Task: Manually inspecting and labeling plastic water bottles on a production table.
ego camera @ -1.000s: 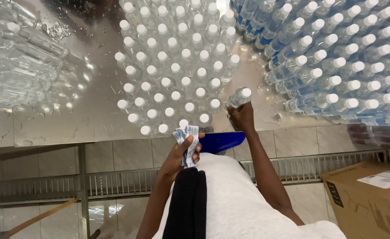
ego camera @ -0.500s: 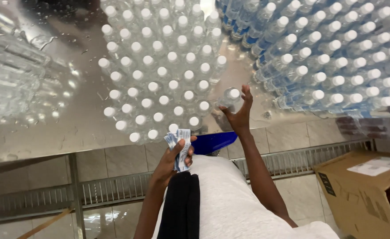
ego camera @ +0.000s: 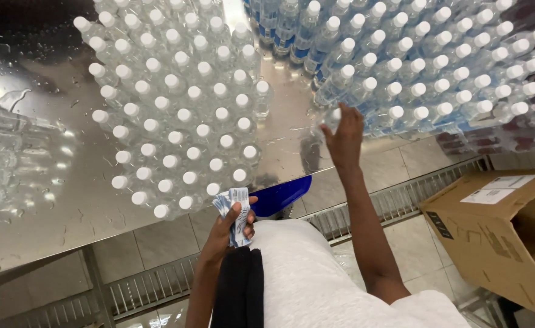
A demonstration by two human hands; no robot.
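My right hand (ego camera: 344,135) reaches out over the wet steel table (ego camera: 42,200) and grips a clear water bottle (ego camera: 330,119) with a white cap, right beside the labelled bottle group (ego camera: 425,67) at the upper right. My left hand (ego camera: 228,222) stays close to my body at the table's near edge, shut on a stack of blue-and-white labels (ego camera: 234,205). A large block of unlabelled clear bottles (ego camera: 176,103) with white caps stands on the table's middle, left of my right hand.
An open cardboard box (ego camera: 504,231) sits on the floor at the right. A blue tray (ego camera: 279,195) pokes out under the table's edge. More clear bottles (ego camera: 6,158) lie at the far left. A metal floor grate (ego camera: 152,282) runs below the table.
My right hand has carried the bottle up and to the right, from beside the unlabelled block to the labelled group. The view has tilted. My left hand keeps the labels.
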